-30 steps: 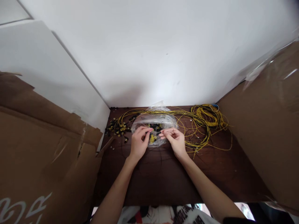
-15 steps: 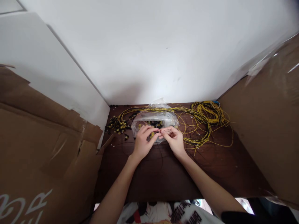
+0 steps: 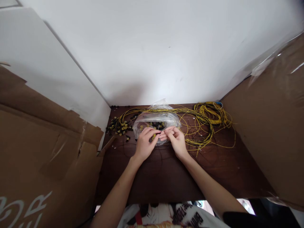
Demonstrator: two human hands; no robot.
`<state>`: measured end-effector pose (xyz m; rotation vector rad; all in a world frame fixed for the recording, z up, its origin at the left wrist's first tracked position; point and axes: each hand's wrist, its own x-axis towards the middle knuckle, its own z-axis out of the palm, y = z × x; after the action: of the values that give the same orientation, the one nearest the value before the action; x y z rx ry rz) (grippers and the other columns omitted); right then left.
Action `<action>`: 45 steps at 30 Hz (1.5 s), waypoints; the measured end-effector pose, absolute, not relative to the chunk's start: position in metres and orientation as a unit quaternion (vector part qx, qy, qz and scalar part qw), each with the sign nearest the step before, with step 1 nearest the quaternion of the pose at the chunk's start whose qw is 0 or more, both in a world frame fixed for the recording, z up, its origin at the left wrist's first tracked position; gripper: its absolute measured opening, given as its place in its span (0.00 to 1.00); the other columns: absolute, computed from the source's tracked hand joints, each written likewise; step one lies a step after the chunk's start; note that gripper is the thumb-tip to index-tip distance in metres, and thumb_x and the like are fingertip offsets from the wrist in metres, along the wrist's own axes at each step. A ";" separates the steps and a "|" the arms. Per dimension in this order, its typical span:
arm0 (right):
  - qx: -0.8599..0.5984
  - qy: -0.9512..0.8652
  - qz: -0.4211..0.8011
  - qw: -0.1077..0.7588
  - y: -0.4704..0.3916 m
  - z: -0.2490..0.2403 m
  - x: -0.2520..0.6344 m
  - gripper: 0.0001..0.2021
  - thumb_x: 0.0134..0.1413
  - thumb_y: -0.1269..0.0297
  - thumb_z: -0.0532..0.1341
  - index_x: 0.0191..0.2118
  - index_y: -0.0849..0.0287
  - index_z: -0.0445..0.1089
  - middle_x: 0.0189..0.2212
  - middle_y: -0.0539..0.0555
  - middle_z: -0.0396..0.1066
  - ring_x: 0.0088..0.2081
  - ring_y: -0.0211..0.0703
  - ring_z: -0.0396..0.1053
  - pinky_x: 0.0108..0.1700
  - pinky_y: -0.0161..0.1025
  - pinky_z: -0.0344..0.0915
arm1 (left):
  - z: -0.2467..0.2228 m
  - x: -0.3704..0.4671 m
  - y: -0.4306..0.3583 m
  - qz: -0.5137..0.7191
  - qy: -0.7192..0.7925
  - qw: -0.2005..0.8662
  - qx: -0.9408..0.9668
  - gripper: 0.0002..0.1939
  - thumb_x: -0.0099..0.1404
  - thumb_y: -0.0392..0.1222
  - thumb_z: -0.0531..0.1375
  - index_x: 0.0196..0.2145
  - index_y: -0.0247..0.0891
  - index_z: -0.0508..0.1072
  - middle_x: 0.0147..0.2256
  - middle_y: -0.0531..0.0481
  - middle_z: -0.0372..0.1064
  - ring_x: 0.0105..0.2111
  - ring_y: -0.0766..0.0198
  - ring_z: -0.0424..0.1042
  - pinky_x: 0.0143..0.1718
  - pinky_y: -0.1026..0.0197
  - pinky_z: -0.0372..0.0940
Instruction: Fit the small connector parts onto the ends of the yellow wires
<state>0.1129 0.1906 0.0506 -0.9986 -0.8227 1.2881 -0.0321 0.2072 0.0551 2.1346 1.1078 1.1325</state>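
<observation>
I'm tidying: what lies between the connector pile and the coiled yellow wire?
In the head view: a clear plastic bag, yellow wires across it, left hand and right hand over its near part.

The table point(image 3: 163, 177) looks like dark wood or wood veneer, smooth with a faint sheen and a few pale specks. Behind it, the wall point(image 3: 152, 57) has a smooth, matt, painted look, lightly scuffed; the panel point(image 3: 30, 47) at the left is similarly flat and matt. The left box point(image 3: 47, 148) is dull brown cardboard, rough along its torn edges, while the right box point(image 3: 266, 126) is smoother cardboard with glossy clear plastic film point(image 3: 266, 63) along its top. The bag point(image 3: 156, 119) is thin, crinkled, shiny see-through plastic. The wires point(image 3: 171, 110) appear plastic-coated, the small plugs point(image 3: 122, 126) hard plastic. The shirt point(image 3: 161, 217) is soft printed cloth.
</observation>
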 end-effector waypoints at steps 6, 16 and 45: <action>-0.433 -0.387 0.547 0.603 0.191 0.048 0.114 0.12 0.42 0.59 0.67 0.32 0.60 0.70 0.24 0.50 0.74 0.26 0.39 0.74 0.31 0.36 0.73 | 0.054 -0.033 0.208 0.411 0.410 0.236 0.779 0.08 0.63 0.37 0.56 0.38 0.38 0.74 0.34 0.47 0.69 0.36 0.62 0.67 0.37 0.60 0.63; -0.447 -0.377 0.558 0.589 0.192 0.051 0.115 0.16 0.41 0.53 0.67 0.30 0.60 0.68 0.23 0.51 0.74 0.26 0.42 0.74 0.29 0.39 0.74 | 0.050 -0.033 0.209 0.409 0.416 0.222 0.781 0.08 0.62 0.38 0.57 0.38 0.38 0.75 0.31 0.48 0.71 0.33 0.62 0.66 0.35 0.60 0.62; -0.446 -0.383 0.545 0.598 0.193 0.048 0.117 0.15 0.42 0.55 0.67 0.31 0.61 0.67 0.23 0.52 0.75 0.26 0.41 0.74 0.30 0.38 0.72 | 0.069 -0.029 0.201 0.491 0.404 0.175 0.751 0.08 0.63 0.37 0.56 0.39 0.39 0.74 0.34 0.47 0.69 0.36 0.63 0.67 0.36 0.60 0.65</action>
<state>0.1171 0.1932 0.0482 -1.0354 -0.8884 1.2650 -0.0291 0.2012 0.0686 2.1287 1.1458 1.3909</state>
